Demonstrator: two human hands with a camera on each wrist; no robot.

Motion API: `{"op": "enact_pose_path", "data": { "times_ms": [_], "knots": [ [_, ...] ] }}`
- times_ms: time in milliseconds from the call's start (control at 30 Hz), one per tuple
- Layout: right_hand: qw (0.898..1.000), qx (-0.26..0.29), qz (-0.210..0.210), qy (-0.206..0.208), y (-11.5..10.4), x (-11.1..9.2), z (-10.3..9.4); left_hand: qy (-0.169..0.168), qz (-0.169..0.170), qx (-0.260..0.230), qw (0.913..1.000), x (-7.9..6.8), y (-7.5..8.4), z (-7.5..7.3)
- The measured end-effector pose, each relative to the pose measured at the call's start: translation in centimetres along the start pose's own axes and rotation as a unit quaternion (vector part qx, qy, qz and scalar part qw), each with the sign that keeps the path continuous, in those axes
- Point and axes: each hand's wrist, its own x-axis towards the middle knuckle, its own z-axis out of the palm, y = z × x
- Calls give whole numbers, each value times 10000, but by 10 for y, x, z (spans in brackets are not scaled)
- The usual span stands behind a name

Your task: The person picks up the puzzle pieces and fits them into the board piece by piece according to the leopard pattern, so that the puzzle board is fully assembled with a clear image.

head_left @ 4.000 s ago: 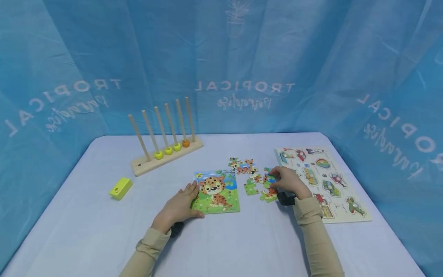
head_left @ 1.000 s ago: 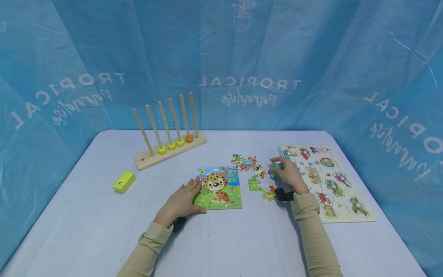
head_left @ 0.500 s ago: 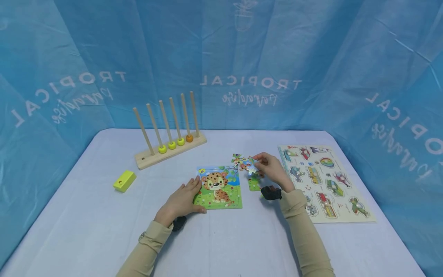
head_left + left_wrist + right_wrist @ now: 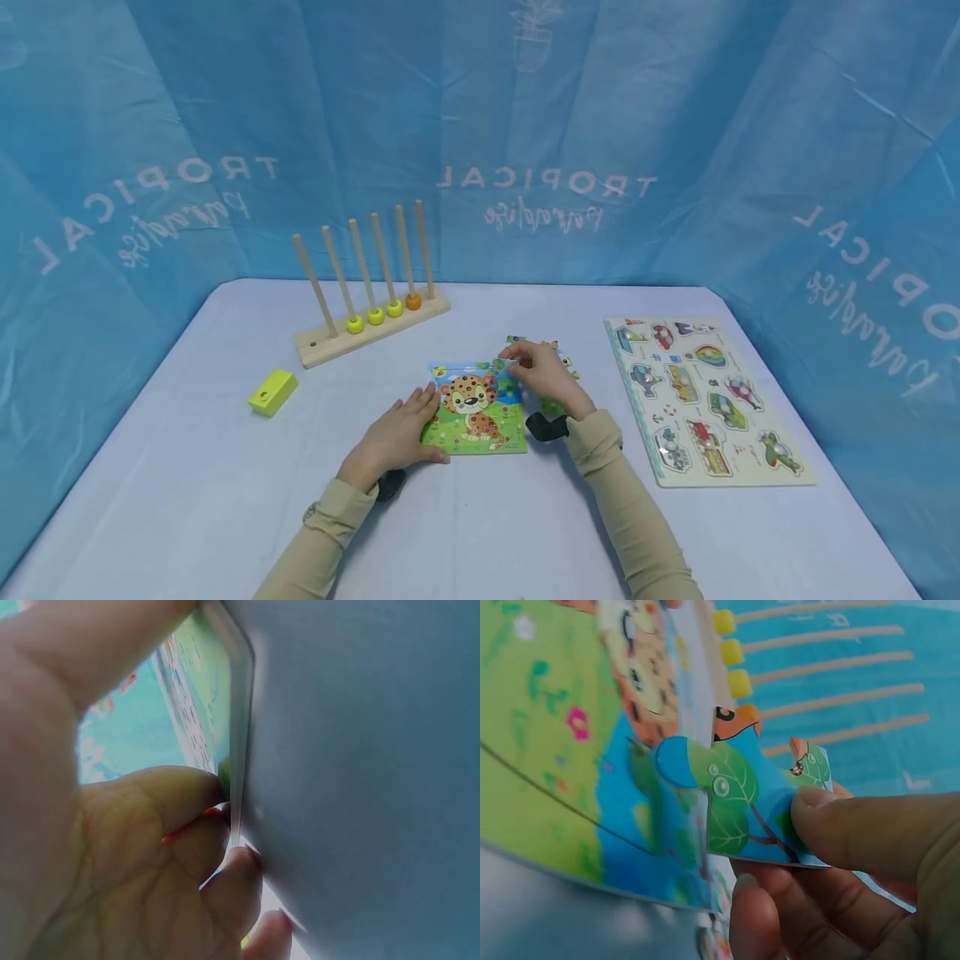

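Observation:
A square leopard picture board (image 4: 472, 437) lies on the white table in the head view. My left hand (image 4: 393, 433) rests along its left side, fingers spread and thumb at the lower left corner; the left wrist view shows the fingertips against the board's edge. My right hand (image 4: 546, 373) is over the upper right corner of the board. Between thumb and fingers it pinches a jigsaw piece (image 4: 735, 802) with green leaves, a brown twig and blue ground, tilted close above the board. Loose jigsaw pieces (image 4: 552, 408) lie right of the board, partly hidden by the right hand.
A wooden peg stand (image 4: 375, 329) with yellow and orange beads stands at the back left. Nearer on the left lies a yellow block (image 4: 273, 392). A vehicle knob-puzzle board (image 4: 705, 400) lies at the right. Blue printed curtains (image 4: 480, 125) rise behind the table.
My right hand has lifted the leafy jigsaw piece from the loose ones at the right and carried it left to the leopard board's upper right corner. The left hand has stayed by the board.

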Motion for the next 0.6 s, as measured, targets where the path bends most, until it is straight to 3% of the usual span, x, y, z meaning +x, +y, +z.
{"op": "enact_pose_path", "data": {
  "times_ms": [333,600],
  "knots": [
    [9984,-557,-97,15,-3,0,13,-29,-25,36,10000,0,1,-1],
    [9891,-1465,-114,19,1,0,21,-75,-60,37,9999,-1,0,-1]
  ]
}}
